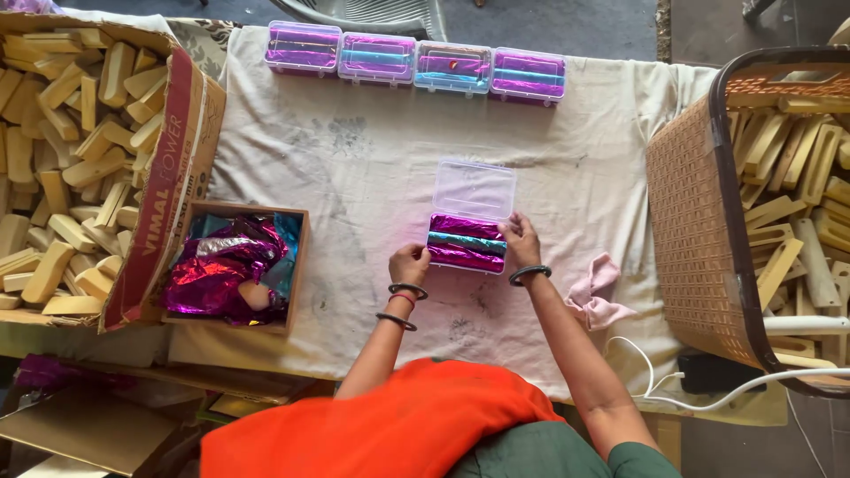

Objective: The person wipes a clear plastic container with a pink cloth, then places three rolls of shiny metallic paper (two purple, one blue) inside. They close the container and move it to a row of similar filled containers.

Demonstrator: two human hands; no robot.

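Cardboard box (168, 177): far left, heaped with pale wooden blocks (62, 159).
Small box (297, 265): just beside it, holding crumpled pink and blue foil (221, 265).
Left hand (410, 264): fingers curled together against the near left corner of the open case.
Open case (467, 241): mid-table on the white cloth (354, 159), clear lid (474, 188) tipped back (foil-wrapped bars (467, 242) lie inside in rows).
Right hand (521, 241): fingers pressed on the case's right edge.
Closed cases (414, 64): four in a row at the far edge.
Pink rag (598, 296): near the right wrist.
Basket (695, 230): far right, full of wooden blocks.
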